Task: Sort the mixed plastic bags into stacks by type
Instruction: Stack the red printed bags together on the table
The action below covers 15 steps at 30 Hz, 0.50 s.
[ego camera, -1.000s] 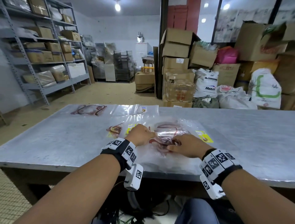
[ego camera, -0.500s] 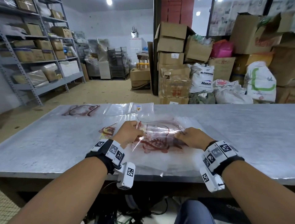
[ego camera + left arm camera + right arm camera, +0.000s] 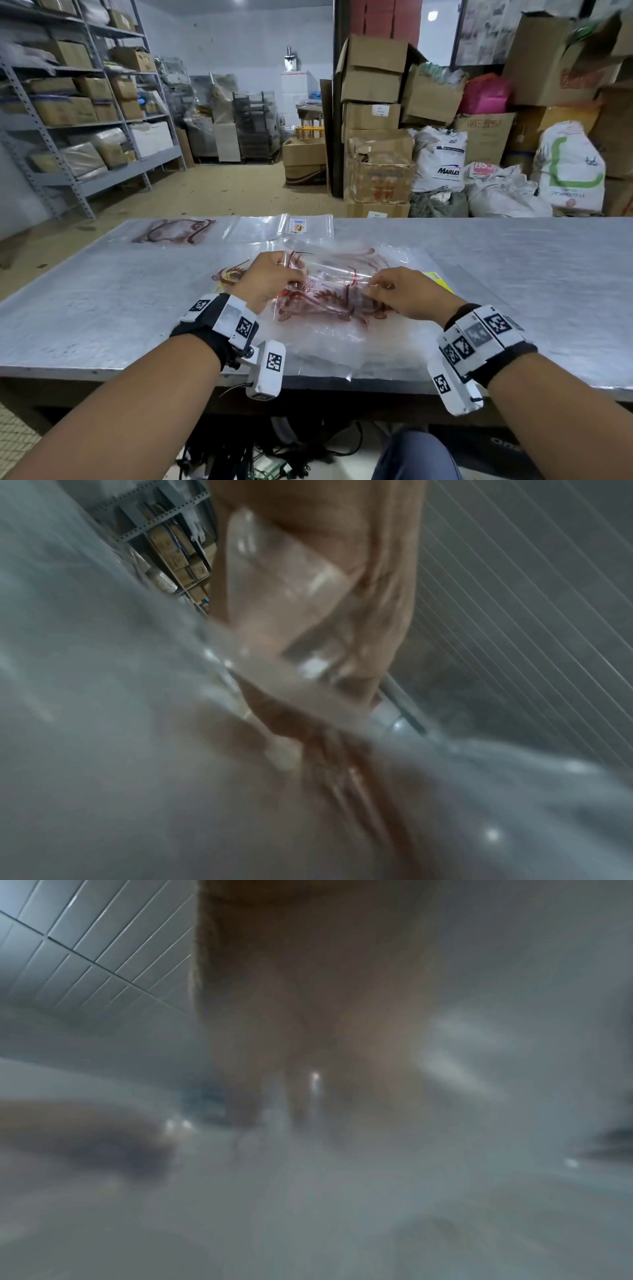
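At frame center, the left hand (image 3: 270, 277) and right hand (image 3: 400, 294) each pinch one clear red-printed bag (image 3: 329, 291), lifted over a pile of bags (image 3: 325, 339) on the grey desk (image 3: 513, 274), while two bags (image 3: 239, 229) lie flat toward the upper left.

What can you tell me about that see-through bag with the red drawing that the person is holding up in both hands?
The bag is thin, clear, crinkly plastic printed with a dark red swirling design. It is lifted a little off the heap of bags on the grey table, sagging between the hands. The left hand pinches its left edge and the right hand pinches its right edge.
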Each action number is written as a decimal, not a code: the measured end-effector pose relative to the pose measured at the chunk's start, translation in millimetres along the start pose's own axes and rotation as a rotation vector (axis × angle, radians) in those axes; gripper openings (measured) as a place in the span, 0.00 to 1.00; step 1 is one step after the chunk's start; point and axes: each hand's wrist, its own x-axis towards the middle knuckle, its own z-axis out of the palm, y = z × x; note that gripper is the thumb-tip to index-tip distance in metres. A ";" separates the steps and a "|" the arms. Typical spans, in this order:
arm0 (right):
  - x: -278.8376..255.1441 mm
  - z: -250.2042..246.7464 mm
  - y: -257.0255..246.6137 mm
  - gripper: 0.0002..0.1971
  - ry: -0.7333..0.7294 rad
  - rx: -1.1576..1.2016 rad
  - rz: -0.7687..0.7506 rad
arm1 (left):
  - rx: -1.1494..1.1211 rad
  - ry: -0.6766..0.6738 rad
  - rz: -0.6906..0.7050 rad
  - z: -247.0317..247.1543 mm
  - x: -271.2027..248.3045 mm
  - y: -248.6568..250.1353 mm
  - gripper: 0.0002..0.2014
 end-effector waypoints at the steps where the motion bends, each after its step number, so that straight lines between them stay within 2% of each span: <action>1: -0.7 -2.9 0.1 0.11 0.001 -0.017 0.007 | 0.009 0.001 -0.009 -2.9 -1.2 0.5 0.10; 3: 1.1 -7.8 0.5 0.17 -0.009 -0.052 0.039 | 0.054 0.001 -0.038 -10.4 -1.0 0.4 0.14; 5: 4.3 -10.0 -0.1 0.22 -0.030 -0.082 0.070 | 0.106 0.003 -0.074 -17.0 0.5 0.8 0.26; 8: 7.6 -7.1 -1.2 0.22 -0.080 -0.140 0.053 | 0.043 -0.013 -0.167 -21.2 0.2 6.7 0.33; 9: 7.7 -5.9 -1.8 0.21 -0.090 -0.156 0.037 | 0.029 -0.015 -0.190 -21.5 0.3 8.3 0.32; 11: 6.7 -4.1 -3.9 0.16 -0.092 -0.165 0.006 | 0.026 0.001 -0.202 -21.2 1.6 8.5 0.24; 15: 6.0 -3.1 -4.5 0.07 -0.115 -0.152 -0.060 | 0.001 0.093 -0.234 -21.1 5.1 2.6 0.13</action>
